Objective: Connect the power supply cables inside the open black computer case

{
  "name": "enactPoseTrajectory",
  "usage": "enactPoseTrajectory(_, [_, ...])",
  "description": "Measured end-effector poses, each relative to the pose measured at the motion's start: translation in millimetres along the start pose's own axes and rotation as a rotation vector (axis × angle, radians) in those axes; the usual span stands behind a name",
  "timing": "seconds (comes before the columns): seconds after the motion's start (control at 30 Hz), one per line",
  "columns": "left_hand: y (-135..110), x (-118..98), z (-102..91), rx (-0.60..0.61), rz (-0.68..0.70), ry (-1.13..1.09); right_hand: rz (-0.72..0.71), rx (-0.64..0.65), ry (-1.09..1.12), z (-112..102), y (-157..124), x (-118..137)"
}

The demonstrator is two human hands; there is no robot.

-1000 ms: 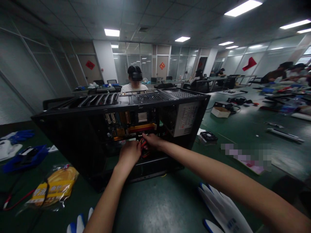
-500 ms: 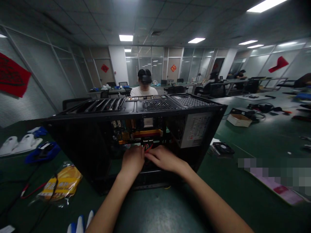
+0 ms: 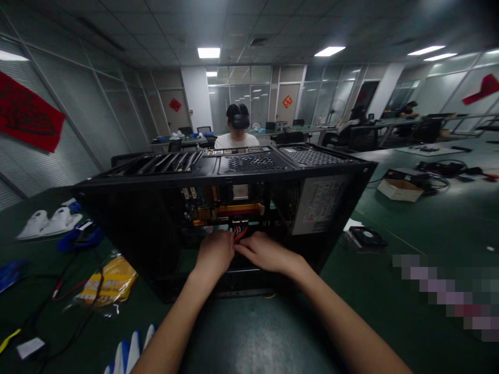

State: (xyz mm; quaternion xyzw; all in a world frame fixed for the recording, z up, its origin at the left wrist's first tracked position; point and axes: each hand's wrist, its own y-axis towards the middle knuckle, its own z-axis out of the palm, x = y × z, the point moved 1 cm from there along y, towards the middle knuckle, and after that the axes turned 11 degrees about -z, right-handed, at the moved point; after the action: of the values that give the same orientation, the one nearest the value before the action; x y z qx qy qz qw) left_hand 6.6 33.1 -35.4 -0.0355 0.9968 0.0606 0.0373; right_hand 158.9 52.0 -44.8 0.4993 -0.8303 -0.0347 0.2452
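- The left hand (image 3: 216, 253) and right hand (image 3: 265, 253) are held close together, reached into the open side of the computer case (image 3: 218, 179).
- The wire bundle (image 3: 239, 232), lying toward the case's lower edge, below the motherboard (image 3: 206, 198), is met by both; whether it is gripped cannot be told, the fingertips being hidden.
- The power supply (image 3: 317, 206) is mounted at the case's upper right corner.
- On the tabletop (image 3: 249, 332), a yellow packet (image 3: 111, 283) is left near the case's lower left corner.
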Motion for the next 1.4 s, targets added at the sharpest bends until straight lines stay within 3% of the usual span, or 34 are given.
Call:
enactPoseTrajectory(0.23, [1,0,0.8,0.029,0.030,-0.010,0.002,0.004,-0.011,-4,0,3])
enactPoseTrajectory(0.47, [-2,-3,-0.4,-0.095,-0.034,0.039,0.161,0.023,-0.082,-4,-1,0])
enactPoseTrajectory(0.77, [-1,-1,-7.9,-0.053,-0.049,-0.008,0.425,0.299,-0.064,5,-2,-8])
enactPoseTrajectory(0.87, [1,9,-14.4,-0.024,0.023,-0.098,0.415,0.179,-0.020,4,-1,-7])
enactPoseTrajectory(1.07, [-10,42,-38.9,0.188,0.303,-0.286,0.330,-0.433,0.232,-3,6,-11])
enactPoseTrajectory(1.17, [-13,51,-45.6,0.192,0.330,-0.296,0.347,-0.673,0.501,-6,10,-14])
enactPoseTrajectory(1.27, [-7,53,-46.8,0.047,0.329,-0.363,0.378,-0.721,0.815,-6,12,-13])
enactPoseTrajectory(1.4, [0,48,-46.7,-0.130,0.342,-0.445,0.369,-0.545,0.850,-7,9,-7])
